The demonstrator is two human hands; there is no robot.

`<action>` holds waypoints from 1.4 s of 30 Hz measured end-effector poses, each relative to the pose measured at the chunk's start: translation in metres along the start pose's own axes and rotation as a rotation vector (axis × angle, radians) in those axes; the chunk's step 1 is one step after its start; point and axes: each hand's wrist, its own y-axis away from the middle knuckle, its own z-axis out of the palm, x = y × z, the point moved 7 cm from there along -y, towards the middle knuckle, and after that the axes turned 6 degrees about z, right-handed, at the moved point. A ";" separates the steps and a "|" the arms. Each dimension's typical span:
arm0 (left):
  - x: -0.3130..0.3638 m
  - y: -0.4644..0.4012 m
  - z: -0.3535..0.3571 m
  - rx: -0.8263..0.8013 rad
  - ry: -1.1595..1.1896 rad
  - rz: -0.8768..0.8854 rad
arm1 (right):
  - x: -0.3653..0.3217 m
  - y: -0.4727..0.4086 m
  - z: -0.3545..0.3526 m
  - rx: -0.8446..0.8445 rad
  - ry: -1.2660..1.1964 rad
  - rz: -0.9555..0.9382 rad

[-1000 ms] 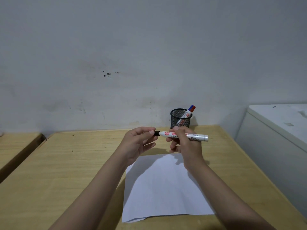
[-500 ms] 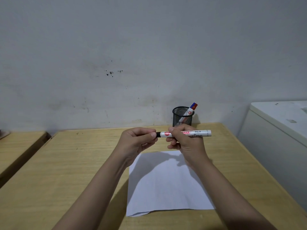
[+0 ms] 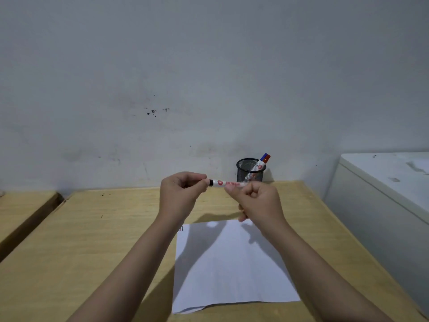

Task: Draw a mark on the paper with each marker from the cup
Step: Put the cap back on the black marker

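I hold a white marker (image 3: 221,183) with red print level above the desk, in front of the cup. My left hand (image 3: 183,191) pinches its black cap end. My right hand (image 3: 257,201) grips the barrel, hiding its right half. Below lies a white sheet of paper (image 3: 232,266) with small dark marks near its top left corner. A black mesh cup (image 3: 250,173) stands at the back of the desk by the wall, holding two markers, one red-ended (image 3: 267,158), one blue-ended (image 3: 264,156), leaning right.
The wooden desk (image 3: 92,240) ends at the wall. A second wooden surface (image 3: 21,210) sits to the left across a gap. A white cabinet (image 3: 385,189) stands close on the right.
My right hand slid left along the barrel and now covers its right end. The marker stays level between both hands. The view shifted slightly.
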 end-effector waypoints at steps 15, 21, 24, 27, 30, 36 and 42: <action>-0.002 -0.023 0.060 -0.170 -0.090 0.052 | -0.033 -0.025 -0.015 0.030 0.518 -0.697; -0.042 -0.053 0.084 -0.176 -0.333 0.123 | -0.059 -0.073 -0.091 0.484 0.165 -0.539; -0.058 -0.067 0.105 -0.250 -0.454 0.232 | -0.063 -0.094 -0.109 0.613 0.118 -0.519; -0.068 -0.078 0.127 -0.322 -0.583 0.312 | -0.051 -0.115 -0.105 0.615 0.148 -0.481; -0.074 -0.084 0.137 -0.319 -0.672 0.353 | -0.031 -0.135 -0.092 0.540 0.226 -0.396; -0.075 -0.084 0.142 -0.306 -0.655 0.370 | 0.011 -0.150 -0.071 0.410 0.450 -0.247; -0.077 -0.077 0.139 -0.381 -0.656 0.334 | 0.031 -0.151 -0.066 0.364 0.507 -0.159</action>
